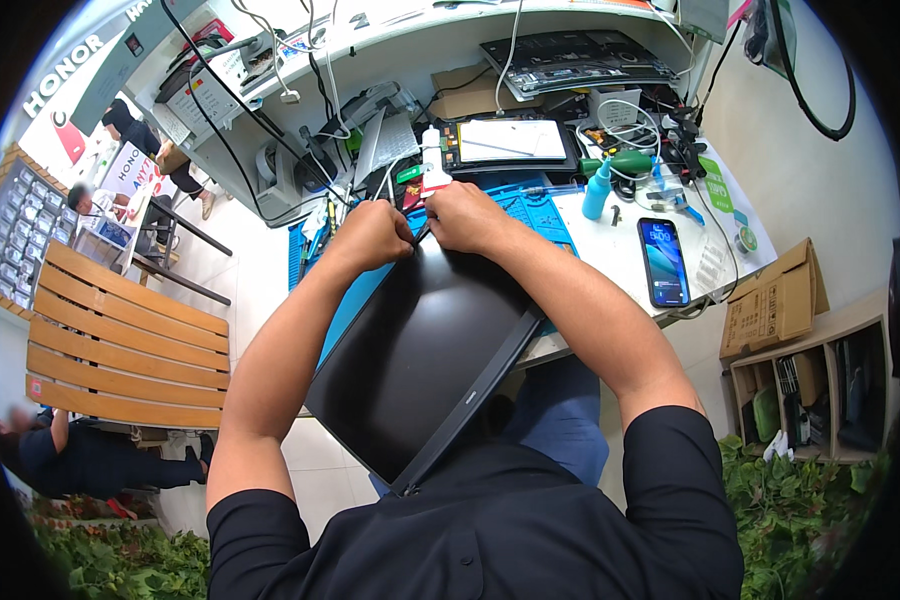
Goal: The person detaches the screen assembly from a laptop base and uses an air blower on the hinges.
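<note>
A dark laptop screen [420, 350] lies slanted between my forearms, its lower edge towards my body and its far corner on the blue work mat [338, 325]. At that far corner my left hand [373, 236] is closed, fingertips pinching the screen's black edge. Right beside it, my right hand [464, 216] is closed too, gripping the same edge near the corner. A thin black strip shows between the two hands; whether it is loose from the screen I cannot tell. A white tube with a red end [432, 160] stands just beyond my right hand.
Right of my arm are a phone [664, 262], a light-blue bottle [597, 192] and a green-handled screwdriver [625, 162]. An opened device [510, 142] lies behind the mat. Cables hang over the bench. A cardboard box [770, 310] and a wooden bench [130, 340] stand at the sides.
</note>
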The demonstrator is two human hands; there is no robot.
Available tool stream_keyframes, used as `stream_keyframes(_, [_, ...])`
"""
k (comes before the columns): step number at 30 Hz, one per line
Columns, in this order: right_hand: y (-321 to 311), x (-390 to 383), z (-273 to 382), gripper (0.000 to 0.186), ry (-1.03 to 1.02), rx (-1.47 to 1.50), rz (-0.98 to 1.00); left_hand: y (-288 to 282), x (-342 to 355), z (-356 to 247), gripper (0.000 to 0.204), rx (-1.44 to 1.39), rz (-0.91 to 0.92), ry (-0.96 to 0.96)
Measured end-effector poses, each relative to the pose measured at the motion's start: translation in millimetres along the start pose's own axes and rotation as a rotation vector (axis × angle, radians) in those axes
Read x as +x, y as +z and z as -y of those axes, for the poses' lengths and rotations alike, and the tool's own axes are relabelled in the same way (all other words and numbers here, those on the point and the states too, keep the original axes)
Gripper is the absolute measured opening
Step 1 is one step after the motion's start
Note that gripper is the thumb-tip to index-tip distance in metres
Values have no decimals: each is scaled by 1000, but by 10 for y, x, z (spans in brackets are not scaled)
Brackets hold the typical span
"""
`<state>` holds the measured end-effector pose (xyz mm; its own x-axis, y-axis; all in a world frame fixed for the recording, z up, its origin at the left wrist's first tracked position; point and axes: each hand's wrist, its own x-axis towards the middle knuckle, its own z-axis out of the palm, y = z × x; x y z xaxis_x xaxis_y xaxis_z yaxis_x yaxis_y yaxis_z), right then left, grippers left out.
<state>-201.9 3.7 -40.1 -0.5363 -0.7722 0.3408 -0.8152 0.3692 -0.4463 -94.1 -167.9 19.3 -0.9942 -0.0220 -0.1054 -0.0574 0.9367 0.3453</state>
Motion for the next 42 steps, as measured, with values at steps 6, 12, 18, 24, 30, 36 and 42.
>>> stream_keyframes(6, [-8,-6,14,15,1,-7,5,72,-14,-6,19,47,-70,-9])
stream_keyframes(12, [-28,-21,32,14,20,-42,29,100,-18,-82,21,111,-79,-46])
stream_keyframes(18, [-93,-32,169,15,-19,-3,85,107,-64,-25,19,55,-99,-29])
stream_keyframes(24, [-63,-22,39,15,-83,-54,100,168,-17,-30,23,74,-132,-23])
stream_keyframes(30, [-212,-129,-139,16,-103,-143,84,169,165,-210,21,89,-120,100])
stream_keyframes(36, [-224,-235,-147,18,-146,-255,115,158,250,-176,23,-16,-32,78])
stream_keyframes(42, [-192,-212,-283,19,-318,-275,107,176,285,-221,20,68,-40,112])
